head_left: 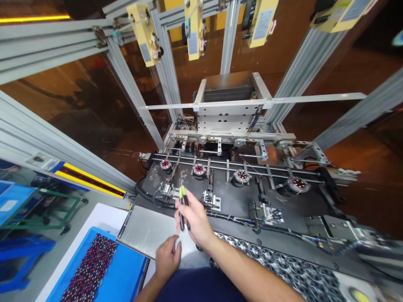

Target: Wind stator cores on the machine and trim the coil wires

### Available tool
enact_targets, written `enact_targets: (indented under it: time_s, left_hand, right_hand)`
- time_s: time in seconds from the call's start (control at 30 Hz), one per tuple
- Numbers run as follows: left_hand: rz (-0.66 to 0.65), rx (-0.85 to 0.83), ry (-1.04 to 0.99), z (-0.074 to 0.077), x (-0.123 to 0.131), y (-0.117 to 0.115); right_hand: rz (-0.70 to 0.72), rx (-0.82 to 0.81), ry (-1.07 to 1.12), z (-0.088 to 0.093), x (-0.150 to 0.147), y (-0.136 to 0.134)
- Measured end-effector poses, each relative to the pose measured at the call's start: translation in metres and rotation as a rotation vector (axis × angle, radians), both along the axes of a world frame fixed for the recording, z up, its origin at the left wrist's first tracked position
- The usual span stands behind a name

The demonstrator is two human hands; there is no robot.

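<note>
My right hand (193,216) is closed around a slim black two-armed tool with lime-green ends (183,197), like pliers handles; its working end cannot be made out. It is raised above the front edge of the dark machine bed. Lower and to the left, my left hand (168,256) hangs over the bare metal plate (147,228), fingers loosely curled and thumb apart, with nothing visible in it. Beyond the hands, round wound parts with red or copper centres, such as this motor stator (199,169), sit in fixtures along the bed.
At lower left a blue tray (121,268) holds rows of black-and-red ring parts (91,268). Many silver round housings (267,253) stand at lower right. Small clamps (211,200) and cables line the bed. Yellow tool balancers (193,31) hang above, within an aluminium frame (138,100).
</note>
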State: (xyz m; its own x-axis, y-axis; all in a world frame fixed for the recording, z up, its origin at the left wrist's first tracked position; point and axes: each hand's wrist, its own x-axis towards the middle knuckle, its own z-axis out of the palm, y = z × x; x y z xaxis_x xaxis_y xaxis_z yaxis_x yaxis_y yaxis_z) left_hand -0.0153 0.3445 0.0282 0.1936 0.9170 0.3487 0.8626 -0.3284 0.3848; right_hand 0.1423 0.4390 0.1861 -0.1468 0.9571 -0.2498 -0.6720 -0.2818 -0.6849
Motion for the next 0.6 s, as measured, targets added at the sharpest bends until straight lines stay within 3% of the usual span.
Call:
enact_targets:
  time_s: [0.1,0.27,0.43,0.6]
  left_hand:
    - [0.016,-0.006,-0.014,0.001,0.000,-0.001]
    - [0.042,-0.019,-0.048,0.000,0.000,-0.004]
    - [0.023,-0.019,-0.049,-0.001,-0.002,-0.003]
    - [0.019,-0.022,-0.029,-0.002,-0.002,-0.003]
  right_hand:
    - [0.044,0.068,0.003,0.015,0.046,-0.033]
    - [-0.228,-0.115,-0.132,0.004,0.109,-0.027]
    - [-0.314,-0.195,-0.146,-0.026,0.122,-0.010]
    - [-0.351,-0.215,-0.125,-0.035,0.124,-0.008]
